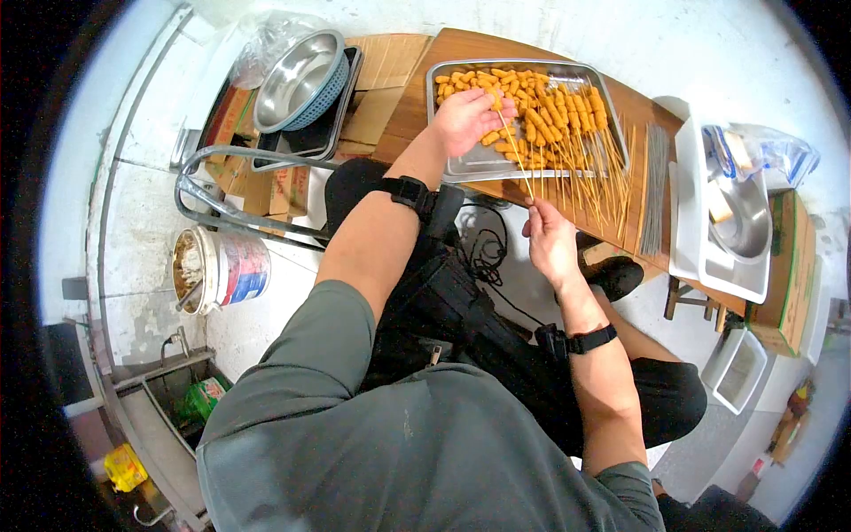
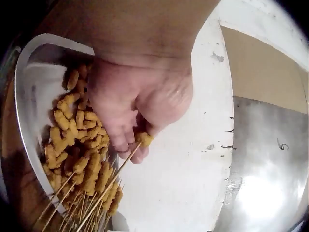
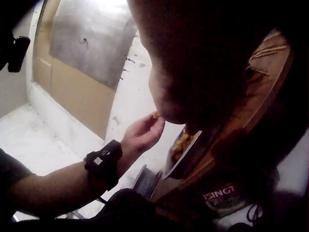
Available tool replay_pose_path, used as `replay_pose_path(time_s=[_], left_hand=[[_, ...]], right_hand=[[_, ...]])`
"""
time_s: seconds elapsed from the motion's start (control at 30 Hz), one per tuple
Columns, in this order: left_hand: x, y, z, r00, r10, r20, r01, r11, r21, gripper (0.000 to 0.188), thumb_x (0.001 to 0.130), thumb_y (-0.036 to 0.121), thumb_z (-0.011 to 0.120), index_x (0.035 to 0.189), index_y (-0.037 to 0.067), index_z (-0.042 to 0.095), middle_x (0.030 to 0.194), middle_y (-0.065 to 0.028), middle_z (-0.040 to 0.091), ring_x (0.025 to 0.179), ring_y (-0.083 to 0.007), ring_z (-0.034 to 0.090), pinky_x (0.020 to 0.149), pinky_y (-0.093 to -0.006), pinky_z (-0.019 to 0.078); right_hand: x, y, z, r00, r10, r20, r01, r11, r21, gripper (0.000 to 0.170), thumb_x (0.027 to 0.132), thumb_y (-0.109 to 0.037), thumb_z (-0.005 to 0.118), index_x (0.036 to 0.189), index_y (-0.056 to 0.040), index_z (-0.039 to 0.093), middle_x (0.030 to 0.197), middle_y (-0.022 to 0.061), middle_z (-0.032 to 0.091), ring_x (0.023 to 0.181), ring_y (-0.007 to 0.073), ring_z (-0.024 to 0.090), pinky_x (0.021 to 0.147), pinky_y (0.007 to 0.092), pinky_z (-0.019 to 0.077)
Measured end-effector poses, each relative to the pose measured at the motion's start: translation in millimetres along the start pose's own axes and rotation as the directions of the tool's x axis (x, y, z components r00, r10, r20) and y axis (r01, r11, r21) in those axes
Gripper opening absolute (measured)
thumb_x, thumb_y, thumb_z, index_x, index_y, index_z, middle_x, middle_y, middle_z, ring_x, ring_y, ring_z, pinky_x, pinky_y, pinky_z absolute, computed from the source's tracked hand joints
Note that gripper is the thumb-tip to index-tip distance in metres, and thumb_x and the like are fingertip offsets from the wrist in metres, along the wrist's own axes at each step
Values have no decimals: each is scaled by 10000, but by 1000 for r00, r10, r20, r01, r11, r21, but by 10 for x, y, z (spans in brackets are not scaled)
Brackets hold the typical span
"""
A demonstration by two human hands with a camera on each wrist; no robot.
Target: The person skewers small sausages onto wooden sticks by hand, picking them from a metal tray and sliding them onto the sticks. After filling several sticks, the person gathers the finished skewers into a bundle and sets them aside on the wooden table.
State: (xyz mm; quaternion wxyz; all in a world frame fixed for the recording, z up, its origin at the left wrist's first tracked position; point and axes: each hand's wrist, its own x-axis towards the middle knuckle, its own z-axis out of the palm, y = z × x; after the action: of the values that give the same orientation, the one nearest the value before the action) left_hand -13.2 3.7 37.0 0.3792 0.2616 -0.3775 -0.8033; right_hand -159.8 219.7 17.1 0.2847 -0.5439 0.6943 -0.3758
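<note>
Over the metal tray, the left hand pinches a small orange-yellow piece between thumb and fingers. A thin wooden stick runs from that piece down to the right hand, whose fingertips hold its lower end near the table's front edge. Loose orange-yellow pieces fill the tray's far and left part. Filled skewers lie side by side at its right, their sticks pointing over the near rim. In the right wrist view the right hand is dark and its fingers are mostly hidden.
Bare wooden sticks and a bundle of grey sticks lie on the wooden table right of the tray. Farther right stands a white bin with a steel bowl. At left are a metal basin, a cart handle and a bucket.
</note>
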Motion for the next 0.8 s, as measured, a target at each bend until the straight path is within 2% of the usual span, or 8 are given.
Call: replay_pose_path(time_s=[0.3,0.4,0.47,0.6,0.67,0.7,0.77,0.8], left_hand=[[-96,-227,286,992,-123,-27,126,983,136,268,959,166,557,1140,-30,539,1152,-181,604,1088,-303,598,964,-419,486],[-80,-237,229,992,-126,-26,128,988,89,290,974,186,522,1147,-46,533,1150,-198,607,1043,-279,616,909,-384,494],[-24,-214,91,985,-167,-31,164,983,-84,299,968,182,511,1159,-48,524,1155,-214,611,1060,-295,611,915,-396,488],[-21,-113,-12,980,-168,-105,162,985,-66,293,953,186,521,1140,-38,541,1137,-210,621,1058,-293,610,918,-399,485],[-31,-62,-39,969,-159,-191,199,956,216,276,952,201,516,1103,-25,566,1104,-190,640,1027,-300,623,885,-412,499],[-40,-46,-54,968,-160,-194,201,955,216,276,952,201,516,1103,-25,566,1104,-190,640,1027,-300,623,885,-412,499],[-48,0,-75,944,-148,-294,284,818,499,269,915,196,549,1080,-14,587,1058,-180,660,983,-299,640,843,-397,513],[-9,-7,-168,944,-148,-294,284,818,500,269,915,196,549,1080,-14,587,1058,-180,660,983,-299,640,843,-397,513]], right_hand=[[77,-157,-92,995,85,44,-86,996,25,271,979,-179,471,1126,-9,622,634,90,616,594,189,605,608,323,487],[122,-74,-108,996,85,9,-85,991,102,272,984,-182,470,1130,-13,625,621,64,599,578,147,580,583,299,475],[152,-53,-157,993,117,-13,-112,976,188,275,992,-187,465,1139,-16,624,613,27,572,546,99,524,539,271,442],[184,-80,-296,978,210,-3,-205,957,204,284,984,-200,471,1119,-8,629,652,68,621,588,147,594,586,300,479],[198,-14,-277,979,204,0,-199,954,226,285,984,-200,470,1125,-7,627,652,68,620,586,142,590,584,297,478],[196,-12,-272,980,200,2,-194,950,246,287,984,-200,470,1131,-7,624,652,67,619,583,137,586,582,295,477],[174,-44,-265,979,203,4,-197,950,243,287,984,-196,469,1133,-6,624,651,68,618,585,139,586,585,294,476],[168,-50,-257,984,180,-11,-172,957,235,284,983,-192,469,1132,-6,624,650,67,617,585,141,585,583,294,475]])
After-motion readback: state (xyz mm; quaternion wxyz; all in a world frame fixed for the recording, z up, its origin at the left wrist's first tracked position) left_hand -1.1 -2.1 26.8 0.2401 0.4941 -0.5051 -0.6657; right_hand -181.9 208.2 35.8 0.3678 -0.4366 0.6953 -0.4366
